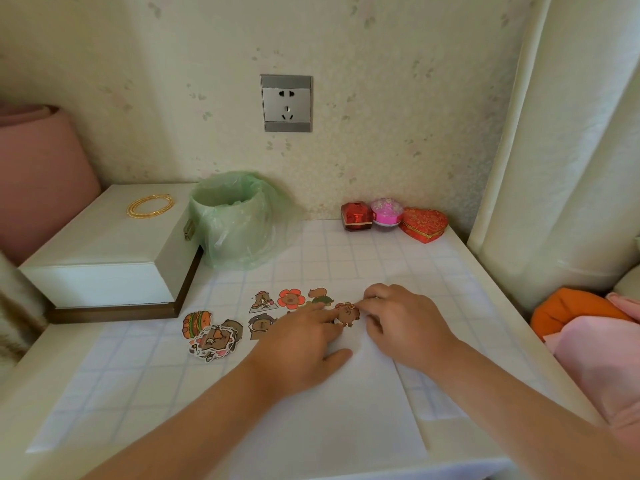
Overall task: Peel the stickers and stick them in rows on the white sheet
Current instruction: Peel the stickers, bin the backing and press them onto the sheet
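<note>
Currently several stuck on white sheet (346, 410); your L hand (298, 344) presses near-row sticker (348, 317), fingers straight; R hand (405, 320) grip unclear; pile (211, 337) at left unpeeled.

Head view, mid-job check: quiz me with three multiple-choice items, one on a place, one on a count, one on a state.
1. Where is the loose sticker pile relative to the white sheet?
A) to its left
B) to its right
C) on its near edge

2. How many small boxes stand by the wall?
A) two
B) three
C) five

3. How is the brown sticker between the hands?
A) held up in the air
B) lying on the sheet with fingers on it
C) folded in half

Answers:
1 A: the pile lies off the sheet's left side.
2 B: a red, a pink and a heart-shaped one stand there.
3 B: fingers of the left hand and right hand touch it on the sheet.
</note>
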Demonstrator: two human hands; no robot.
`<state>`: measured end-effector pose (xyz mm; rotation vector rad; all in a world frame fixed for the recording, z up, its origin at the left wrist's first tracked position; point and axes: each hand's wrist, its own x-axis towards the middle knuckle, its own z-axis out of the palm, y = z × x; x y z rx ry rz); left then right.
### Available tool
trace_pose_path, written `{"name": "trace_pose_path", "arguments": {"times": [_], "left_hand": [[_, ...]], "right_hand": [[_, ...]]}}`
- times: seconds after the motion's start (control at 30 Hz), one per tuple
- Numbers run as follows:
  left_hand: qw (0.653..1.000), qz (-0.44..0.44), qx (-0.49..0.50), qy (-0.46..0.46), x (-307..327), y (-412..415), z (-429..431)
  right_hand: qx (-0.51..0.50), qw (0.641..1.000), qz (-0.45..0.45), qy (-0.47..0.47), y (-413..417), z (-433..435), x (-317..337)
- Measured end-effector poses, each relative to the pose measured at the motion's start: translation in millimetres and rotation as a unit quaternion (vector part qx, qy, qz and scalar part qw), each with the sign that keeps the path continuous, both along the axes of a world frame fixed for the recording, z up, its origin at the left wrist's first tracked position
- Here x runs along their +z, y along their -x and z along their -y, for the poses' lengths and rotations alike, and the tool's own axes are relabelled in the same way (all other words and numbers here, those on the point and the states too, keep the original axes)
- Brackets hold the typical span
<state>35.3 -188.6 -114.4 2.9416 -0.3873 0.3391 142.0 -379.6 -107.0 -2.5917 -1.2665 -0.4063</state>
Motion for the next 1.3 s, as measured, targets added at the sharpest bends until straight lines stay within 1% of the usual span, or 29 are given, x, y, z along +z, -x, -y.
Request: {"name": "trace_pose_path", "arguments": {"times": [0.03, 0.13, 0.27, 0.37, 0.7, 0.83, 0.97, 1.03, 1.13, 1.23, 1.3], "left_hand": [[1.000, 0.006, 0.011, 0.012, 2.1, 0.2, 1.1], [0.997, 0.079, 0.008, 0.009, 1.6, -1.5, 0.8], [0.994, 0.077, 0.025, -0.077, -15.3, -8.7, -4.4], [0.990, 0.088, 0.024, -0.103, -20.4, -9.8, -6.0], [0.990, 0.071, 0.070, -0.104, -15.9, -5.0, 4.4], [0.992, 0.042, 0.072, -0.097, -15.3, -5.0, 6.5], [0.995, 0.063, 0.036, -0.072, -15.7, -5.7, 2.7], [0.996, 0.067, 0.006, -0.054, -16.1, -6.6, -0.5], [0.994, 0.095, -0.022, -0.054, -13.7, -5.1, -1.9], [0.987, 0.137, -0.008, -0.080, -6.2, 1.4, 3.3], [0.986, 0.143, 0.013, -0.079, -1.4, 5.2, 8.2]], "right_hand": [[-0.003, 1.000, 0.008, -0.004, 0.7, -1.0, -0.1], [-0.005, 1.000, 0.023, 0.008, 1.6, -3.7, -0.1], [0.023, 0.998, 0.035, 0.053, 0.7, -3.7, -2.9], [0.026, 0.996, 0.047, 0.069, -0.2, -3.5, -3.3], [0.011, 0.995, 0.091, 0.042, 1.2, 0.5, -2.0], [0.017, 0.995, 0.092, 0.036, 6.7, 3.0, -1.9], [0.048, 0.995, 0.078, 0.025, 10.2, 6.0, -5.1], [0.051, 0.996, 0.071, 0.022, 9.3, 5.5, -5.6], [0.045, 0.996, 0.061, 0.037, 9.6, 2.8, -5.7], [0.047, 0.995, 0.064, 0.056, 9.5, 3.0, -6.0], [0.050, 0.994, 0.067, 0.065, 9.6, 3.2, -6.0]]}}
